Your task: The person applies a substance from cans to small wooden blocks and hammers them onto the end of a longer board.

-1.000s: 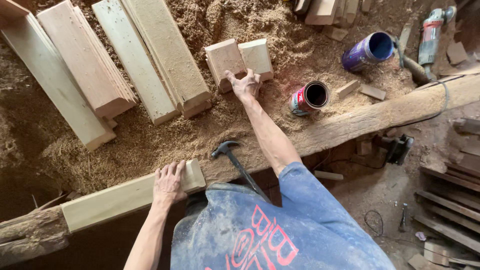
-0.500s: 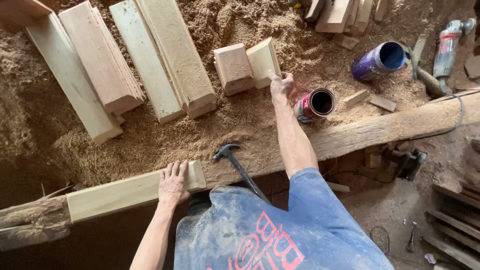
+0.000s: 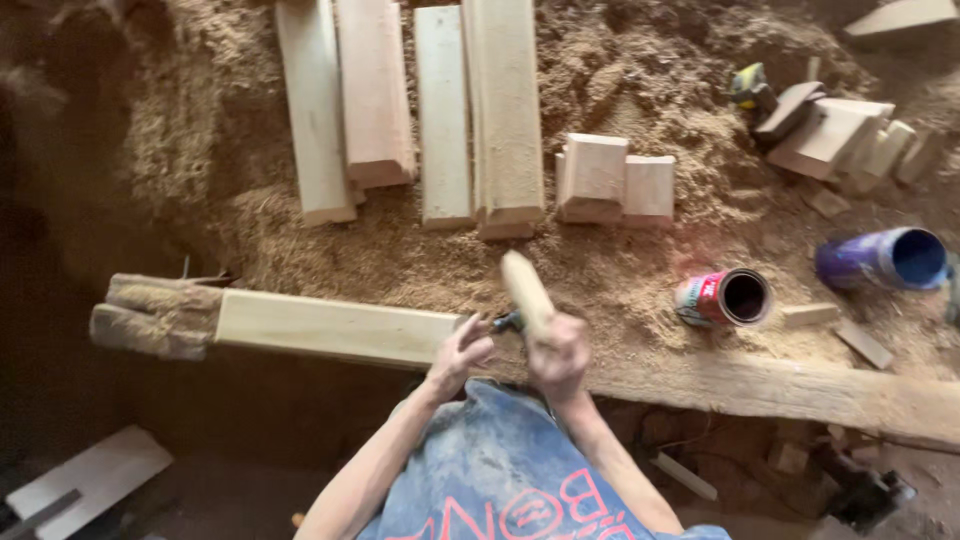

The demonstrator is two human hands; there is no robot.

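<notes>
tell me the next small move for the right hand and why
Probably bring the hammer down at the end of the pale plank. The right hand grips the raised wooden handle, its head low beside the left hand, whose fingers rest on that plank end, so those fingers should be kept out of the way.

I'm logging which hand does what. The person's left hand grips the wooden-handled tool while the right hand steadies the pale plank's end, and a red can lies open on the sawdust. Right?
Not quite: the hands are swapped. In the head view the right hand grips the wooden-handled tool, and the left hand rests at the end of the pale plank. The red can does lie open on the sawdust.
</notes>
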